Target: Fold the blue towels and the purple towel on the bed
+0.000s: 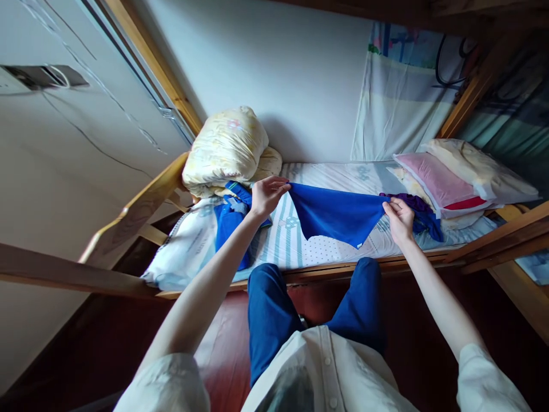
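Note:
A blue piece of cloth (338,212) is stretched out in the air over the bed, a small white tag at its lower edge. My left hand (269,194) pinches its upper left corner. Its upper right corner is pinched in my right hand (398,217). The cloth sags between the two hands, and its exact kind cannot be made out. Behind my left forearm lies a blue garment (231,222) on the mattress. Near my right hand, a dark purple and blue bundle of fabric (422,213) rests on the bed.
The bed (281,252) has a wooden frame and a patterned sheet. A cream quilt (229,146) is heaped at its left end. Pink and cream pillows (437,180) sit at the right. A wooden post (476,91) and a curtain (394,114) stand beyond; a beam crosses overhead.

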The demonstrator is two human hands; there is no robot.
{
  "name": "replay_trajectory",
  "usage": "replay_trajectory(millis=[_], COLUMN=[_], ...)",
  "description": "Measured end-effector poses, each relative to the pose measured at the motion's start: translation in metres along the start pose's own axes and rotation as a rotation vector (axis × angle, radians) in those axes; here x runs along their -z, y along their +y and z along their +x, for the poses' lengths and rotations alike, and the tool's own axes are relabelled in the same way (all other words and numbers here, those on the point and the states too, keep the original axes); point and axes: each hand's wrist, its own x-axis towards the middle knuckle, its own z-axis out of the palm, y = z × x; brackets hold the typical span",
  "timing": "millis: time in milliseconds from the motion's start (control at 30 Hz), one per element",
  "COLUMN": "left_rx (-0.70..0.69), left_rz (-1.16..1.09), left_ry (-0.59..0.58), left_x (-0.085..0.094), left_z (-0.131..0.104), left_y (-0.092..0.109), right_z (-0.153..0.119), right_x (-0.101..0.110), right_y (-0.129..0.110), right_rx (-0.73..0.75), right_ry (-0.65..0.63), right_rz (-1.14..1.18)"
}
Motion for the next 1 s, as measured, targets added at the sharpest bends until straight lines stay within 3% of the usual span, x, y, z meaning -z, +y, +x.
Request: replay_trajectory(millis=[300, 433, 600, 767, 1000], left_rx=[0.089, 0.150, 0.344, 0.492, 0.492], left_rz=[-0.101, -0.072, 0.006, -0.027, -0.094], left_ry=[0.042, 0.022, -0.096, -0.167, -0.162], left_x=[0.033, 0.050, 0.071, 0.071, 0.047], left_z=[-0.032, -0.063, -0.113, -0.134, -0.105], left_y=[0.018, 0.024, 0.026, 0.009, -0.046], right_z=[-0.004, -0.024, -0.055, -0.062, -0.030], right_x=[-0.011, 0.002, 0.028, 0.035, 0.010], right_y=[-0.025, -0.032, -0.036, -0.030, 0.009], right_rx=[-0.004, -0.104, -0.251, -0.376, -0.475], right_ry=[-0.083, -0.137, -0.204, -0.246, -0.291], right_rz=[-0.039, -0.070, -0.145, -0.182, -0.207])
